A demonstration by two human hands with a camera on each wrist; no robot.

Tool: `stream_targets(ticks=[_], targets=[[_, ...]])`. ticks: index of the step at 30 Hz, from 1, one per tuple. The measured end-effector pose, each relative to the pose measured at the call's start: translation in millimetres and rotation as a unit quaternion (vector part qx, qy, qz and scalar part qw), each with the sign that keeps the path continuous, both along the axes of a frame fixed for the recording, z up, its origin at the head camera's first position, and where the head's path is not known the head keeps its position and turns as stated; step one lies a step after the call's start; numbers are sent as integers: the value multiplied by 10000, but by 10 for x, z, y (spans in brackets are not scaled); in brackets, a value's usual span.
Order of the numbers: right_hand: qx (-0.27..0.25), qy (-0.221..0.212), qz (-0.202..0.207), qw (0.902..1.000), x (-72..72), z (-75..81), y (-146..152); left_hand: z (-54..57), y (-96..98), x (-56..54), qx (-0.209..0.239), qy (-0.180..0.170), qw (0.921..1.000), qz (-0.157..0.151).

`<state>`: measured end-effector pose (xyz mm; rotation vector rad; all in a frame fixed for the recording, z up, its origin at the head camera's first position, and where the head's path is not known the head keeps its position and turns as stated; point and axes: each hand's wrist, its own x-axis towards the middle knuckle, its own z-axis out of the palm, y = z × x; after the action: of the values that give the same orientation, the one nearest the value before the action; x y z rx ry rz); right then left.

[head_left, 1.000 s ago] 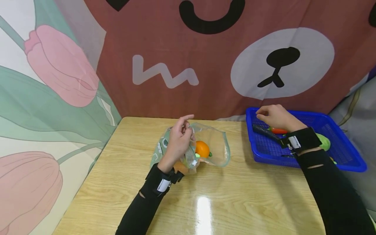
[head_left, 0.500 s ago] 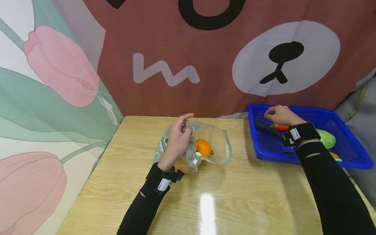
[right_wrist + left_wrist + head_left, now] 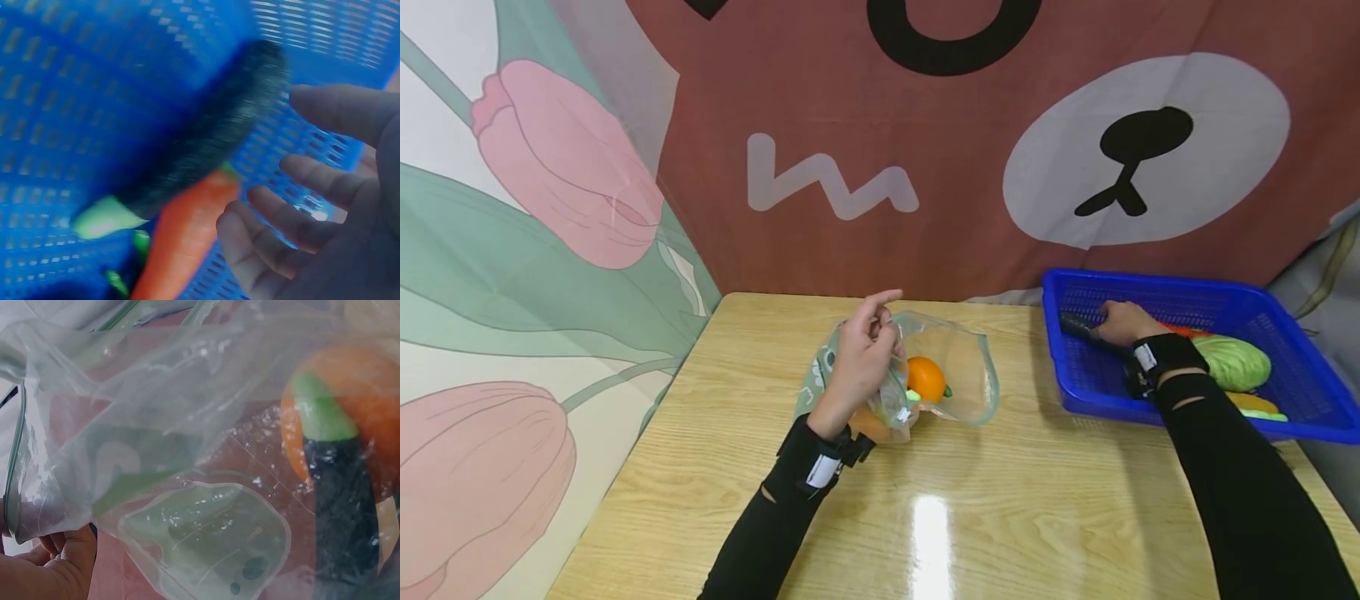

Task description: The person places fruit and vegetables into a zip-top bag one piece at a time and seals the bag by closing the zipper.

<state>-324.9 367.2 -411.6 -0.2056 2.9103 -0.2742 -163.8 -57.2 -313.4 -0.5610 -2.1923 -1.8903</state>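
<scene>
My left hand (image 3: 867, 354) pinches the edge of a clear plastic bag (image 3: 983, 358) with a green rim, lying on the table. Inside the bag are an orange (image 3: 927, 379) and a dark cucumber (image 3: 344, 512) with a light green end, clearest in the left wrist view. Over at the blue basket (image 3: 1056, 375), my right hand (image 3: 1126, 323) is down inside, beside another dark cucumber (image 3: 209, 134). Its fingers are spread around the cucumber's near side without closing on it. A carrot (image 3: 187, 231) lies alongside that cucumber.
A green cabbage (image 3: 1238, 362) and a yellow item (image 3: 1253, 403) lie in the basket's right part. Small green pieces (image 3: 117, 281) show near the carrot. A patterned cloth (image 3: 955, 167) hangs behind the wooden table (image 3: 1015, 508).
My right hand has lowered into the basket toward the cucumber. The left hand keeps its grip on the bag. The head view has shifted slightly.
</scene>
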Motion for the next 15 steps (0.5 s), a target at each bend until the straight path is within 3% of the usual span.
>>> stream_targets(ticks=[8, 15], targets=[[377, -182, -207, 9989, 32, -140, 58, -10, 3, -5, 17, -22, 10000, -1], [216, -1014, -41, 9946, 116, -106, 57, -20, 6, -20, 34, -11, 10000, -42]])
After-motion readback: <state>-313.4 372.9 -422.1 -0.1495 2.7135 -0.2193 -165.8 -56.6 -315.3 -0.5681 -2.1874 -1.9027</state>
